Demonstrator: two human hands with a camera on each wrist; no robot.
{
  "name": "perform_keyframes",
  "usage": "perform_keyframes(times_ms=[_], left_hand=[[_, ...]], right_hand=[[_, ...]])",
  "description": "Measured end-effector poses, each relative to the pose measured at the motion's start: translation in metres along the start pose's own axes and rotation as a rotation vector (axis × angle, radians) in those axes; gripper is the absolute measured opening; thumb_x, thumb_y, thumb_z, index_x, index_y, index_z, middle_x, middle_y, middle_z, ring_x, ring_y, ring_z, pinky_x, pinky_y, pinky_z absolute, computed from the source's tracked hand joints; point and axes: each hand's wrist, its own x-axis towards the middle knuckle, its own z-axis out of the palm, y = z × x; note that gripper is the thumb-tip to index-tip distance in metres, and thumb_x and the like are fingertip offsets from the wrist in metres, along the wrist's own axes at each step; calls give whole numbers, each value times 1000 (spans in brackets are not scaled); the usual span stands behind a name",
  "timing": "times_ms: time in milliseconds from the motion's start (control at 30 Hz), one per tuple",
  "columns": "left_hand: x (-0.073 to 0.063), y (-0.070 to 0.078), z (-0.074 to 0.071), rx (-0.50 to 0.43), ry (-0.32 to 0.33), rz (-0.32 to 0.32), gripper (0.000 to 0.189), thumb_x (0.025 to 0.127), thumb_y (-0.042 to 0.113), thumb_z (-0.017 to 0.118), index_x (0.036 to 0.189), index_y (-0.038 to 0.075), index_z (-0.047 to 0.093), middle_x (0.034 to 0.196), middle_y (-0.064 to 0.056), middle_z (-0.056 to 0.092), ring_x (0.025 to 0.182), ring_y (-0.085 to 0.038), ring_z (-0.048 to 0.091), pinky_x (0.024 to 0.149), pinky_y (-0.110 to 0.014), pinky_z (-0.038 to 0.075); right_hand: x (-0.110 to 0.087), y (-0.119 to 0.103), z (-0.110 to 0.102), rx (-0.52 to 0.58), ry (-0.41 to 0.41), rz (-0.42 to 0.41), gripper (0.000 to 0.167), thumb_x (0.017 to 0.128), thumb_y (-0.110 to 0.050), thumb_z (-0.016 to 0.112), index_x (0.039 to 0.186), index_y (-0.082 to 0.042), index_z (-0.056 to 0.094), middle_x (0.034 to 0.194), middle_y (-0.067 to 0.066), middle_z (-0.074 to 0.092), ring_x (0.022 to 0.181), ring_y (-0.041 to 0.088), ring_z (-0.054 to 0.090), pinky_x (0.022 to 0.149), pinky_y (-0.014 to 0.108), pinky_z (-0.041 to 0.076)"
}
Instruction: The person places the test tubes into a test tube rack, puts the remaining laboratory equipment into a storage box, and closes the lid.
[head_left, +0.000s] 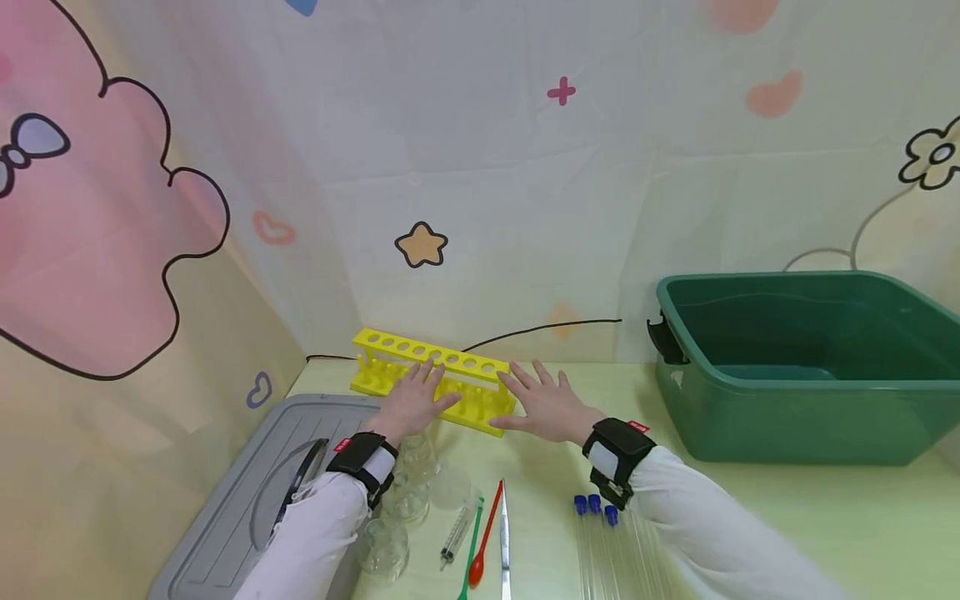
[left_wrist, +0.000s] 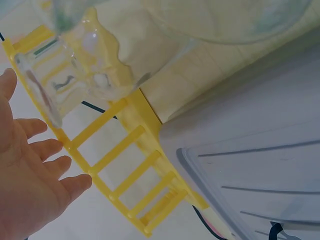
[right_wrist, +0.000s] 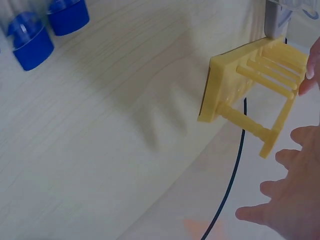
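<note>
Room: a creased, printed sheet (head_left: 495, 217) hangs behind the work. Surface: the table (head_left: 540, 525) is pale with a faint wood grain; soft shadows of a hand fall on it in the right wrist view. A green tub (head_left: 780, 421) stands at the right, a grey box (head_left: 225, 508) at the left. The yellow tube rack (head_left: 487, 408) stands upright at the back between them, set at a slant. The step in hand appears to be placing or straightening this rack. The left hand (head_left: 412, 400) reaches over its front, fingers extended; contact cannot be confirmed. The right hand (head_left: 551, 408) is just beside the rack's right end, fingers spread wide. Neither appears to have hold of anything. In judgement, the next move calls for a grip at both ends, if the rack needs shifting, or a withdrawal that avoids the glass flasks (head_left: 384, 552) near the left wrist. Blue-capped tubes (head_left: 615, 546) lie beside the right sleeve; a metal tool (head_left: 505, 533), red spoon (head_left: 486, 533) and syringe (head_left: 457, 533) lie between the arms.
</note>
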Motion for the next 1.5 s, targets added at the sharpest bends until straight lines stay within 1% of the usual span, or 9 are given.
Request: perform_keyframes(times_ms=[267,367,533,633,833,1033,1133,1333,1500], left_hand=[[1,1,5,-83,-46,-7,70,93,47,40,141,0,21,146,-19,8,132,-33,7,100,-47,17],[1,3,4,-125,-59,-7,71,93,46,42,141,-2,21,146,-20,6,132,-34,6,99,-49,18],[1,8,5,-125,-85,10,73,91,51,42,142,3,21,147,-18,5,132,-31,6,98,-49,20],[3,17,5,-134,-107,15,75,89,55,41,143,7,21,148,-15,5,133,-28,6,98,-48,21],[6,44,12,-106,-122,76,78,88,56,42,143,5,22,147,-17,5,133,-29,6,100,-45,20],[6,74,18,-86,-136,136,82,86,57,45,142,3,21,147,-18,4,133,-30,4,100,-41,20],[6,86,22,-85,-135,152,82,86,58,45,143,4,21,147,-17,4,133,-29,4,100,-40,22],[3,107,29,-117,-145,204,82,86,58,45,143,6,20,148,-15,2,133,-26,1,101,-38,18],[2,107,26,-172,-154,239,77,88,56,42,143,5,22,148,-12,2,133,-24,7,100,-38,21]], right_hand=[[15,-6,9,-27,-40,49,80,85,-61,42,143,-8,24,146,11,19,130,39,12,93,62,16],[15,-5,10,-23,-33,48,79,86,-59,43,142,-7,25,145,11,21,130,38,14,93,62,17],[9,2,10,-38,-18,39,78,86,-58,44,142,-6,26,144,12,23,130,36,16,95,59,16],[1,9,9,-60,5,37,77,86,-56,46,140,-4,29,143,14,25,129,37,18,95,59,17],[-18,22,5,-137,47,39,75,86,-49,53,134,6,35,138,21,31,127,37,24,95,55,22],[-29,31,-1,-239,154,31,64,81,-40,65,114,12,50,117,29,48,112,40,43,90,46,35],[-29,35,-2,-214,183,39,66,79,-38,69,116,12,47,115,30,47,109,40,45,90,46,35],[-28,51,3,-163,144,93,74,80,-35,68,127,14,38,124,29,42,113,42,40,93,50,30],[-31,62,7,-110,168,105,71,78,-29,71,125,14,40,122,28,44,113,41,40,93,51,30]])
